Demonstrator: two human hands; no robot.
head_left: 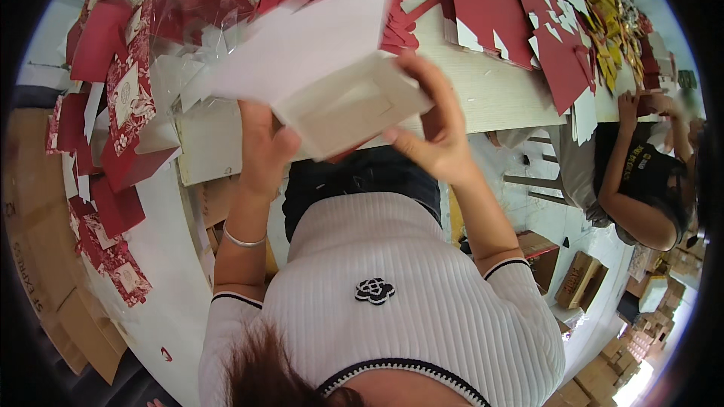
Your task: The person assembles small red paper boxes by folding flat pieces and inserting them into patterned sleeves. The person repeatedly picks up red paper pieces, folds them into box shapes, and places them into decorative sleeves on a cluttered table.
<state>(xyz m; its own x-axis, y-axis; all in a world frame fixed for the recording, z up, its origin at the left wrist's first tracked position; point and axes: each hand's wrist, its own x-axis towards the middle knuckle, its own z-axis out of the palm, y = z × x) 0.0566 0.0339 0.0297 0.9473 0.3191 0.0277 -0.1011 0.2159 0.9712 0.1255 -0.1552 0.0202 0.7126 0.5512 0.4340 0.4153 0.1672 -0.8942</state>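
Flat red card pieces (494, 11) lie spread across the far side of the pale surface (490, 90), and red patterned packets (124, 98) with small cream labels are piled along its left edge. Brown cardboard cartons (581, 279) stand on the floor at lower right. A white cardboard box (343, 105), shallow and rectangular, is held up over the near edge of the surface, its open inside turned toward the person and its flat white lid flap (302, 45) reaching up and to the left. Its long axis runs from lower left to upper right. The left hand (264, 147) grips the box's lower left corner, thumb on the front. The right hand (437, 124) clasps the right end, fingers curled over the rim. Another person (641, 173) works at far right.
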